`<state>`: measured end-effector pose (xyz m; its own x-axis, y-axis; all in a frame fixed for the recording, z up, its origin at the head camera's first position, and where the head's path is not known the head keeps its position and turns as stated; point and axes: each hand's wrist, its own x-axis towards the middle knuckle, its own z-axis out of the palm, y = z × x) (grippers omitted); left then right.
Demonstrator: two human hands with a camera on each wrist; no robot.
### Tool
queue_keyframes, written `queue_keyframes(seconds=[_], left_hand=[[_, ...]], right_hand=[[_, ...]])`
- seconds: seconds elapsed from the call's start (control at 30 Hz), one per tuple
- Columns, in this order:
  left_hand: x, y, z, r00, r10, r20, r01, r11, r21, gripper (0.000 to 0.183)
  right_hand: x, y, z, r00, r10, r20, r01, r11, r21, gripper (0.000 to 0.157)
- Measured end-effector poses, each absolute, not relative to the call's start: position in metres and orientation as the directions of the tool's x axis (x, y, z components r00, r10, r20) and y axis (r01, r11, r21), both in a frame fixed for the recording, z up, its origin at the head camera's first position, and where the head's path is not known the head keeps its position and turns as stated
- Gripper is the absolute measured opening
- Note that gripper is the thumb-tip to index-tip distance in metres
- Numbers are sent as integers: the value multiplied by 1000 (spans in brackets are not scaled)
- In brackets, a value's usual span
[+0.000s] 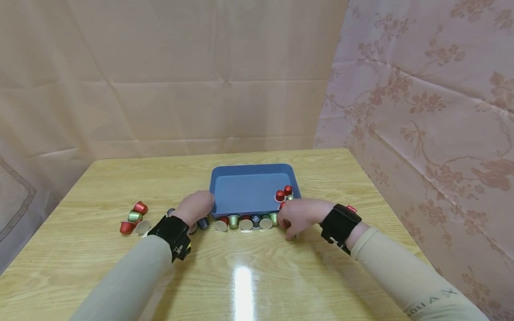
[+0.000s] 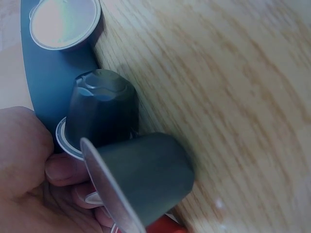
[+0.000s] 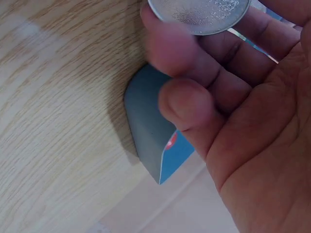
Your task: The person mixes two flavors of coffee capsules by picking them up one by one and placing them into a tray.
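Observation:
My left hand point(image 1: 196, 207) is at the left wall of a blue tray point(image 1: 250, 191), fingers curled. In the left wrist view, its fingers point(image 2: 65, 170) lie against the rims of two dark coffee capsules, one upright point(image 2: 103, 109) and one on its side point(image 2: 141, 177). A small pale rim shows among those fingers, and whether they grip anything is hidden. At the tray's near right corner, my right hand point(image 1: 299, 216) pinches a coffee capsule whose foil lid point(image 3: 201, 12) shows in the right wrist view. Red capsules point(image 1: 279, 195) sit inside the tray near that hand.
Several capsules point(image 1: 234, 221), green, red, blue and lid-forward, line the tray's near wall. Left of my left hand lies a loose group with a red capsule point(image 1: 126, 228) and a green one point(image 1: 134, 216). A cloth point(image 1: 201, 80) hangs behind the wooden table point(image 1: 209, 276).

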<state>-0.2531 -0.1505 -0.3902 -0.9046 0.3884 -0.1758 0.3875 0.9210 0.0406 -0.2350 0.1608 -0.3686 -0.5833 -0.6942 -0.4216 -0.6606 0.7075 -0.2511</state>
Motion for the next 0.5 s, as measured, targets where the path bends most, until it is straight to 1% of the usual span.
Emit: queue_keyframes(seconds=[0.07,0.2,0.27,0.5], left_hand=[[-253,-151,-391,-903,390,-178,390,920,36,20],[-254,-151,-392,-903,392,-177,393,919,29,20],[-255,-151,-393,-903,394,-173,396,918,26,20],[-255,-151,-393,-902,398,-167,400,916,20,21]], right_hand=[[-235,161,-367,-562,-721,-405,-682,681,-266,8],[-237,162,-361,-527,-768,-364,-720,631,-290,21],[-238,163,-358,-521,-783,-338,-729,615,-300,22],[-242,164,-347,-543,-789,-288,-718,614,-329,11]])
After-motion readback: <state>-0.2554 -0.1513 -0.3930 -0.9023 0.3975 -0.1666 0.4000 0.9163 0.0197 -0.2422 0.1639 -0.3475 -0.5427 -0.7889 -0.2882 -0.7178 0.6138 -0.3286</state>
